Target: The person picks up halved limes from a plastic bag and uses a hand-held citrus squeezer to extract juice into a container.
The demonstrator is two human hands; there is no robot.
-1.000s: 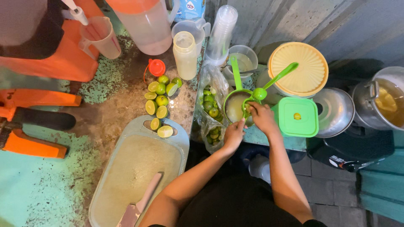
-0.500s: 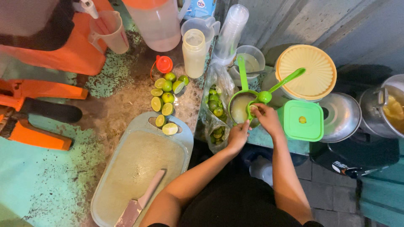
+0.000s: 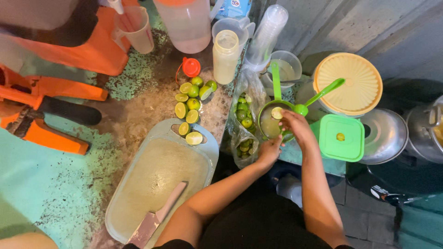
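Both hands at green strainer; right fingers pinch lime half.

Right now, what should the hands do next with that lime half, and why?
Probably close the green plastic squeezer. The right hand has set a cut lime half in its cup, the upper handle stands swung open, and the left hand steadies it from below.

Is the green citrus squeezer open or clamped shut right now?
Open. The green squeezer's two handles are spread apart, and the right hand sets a lime half into its cup while the left hand steadies it.
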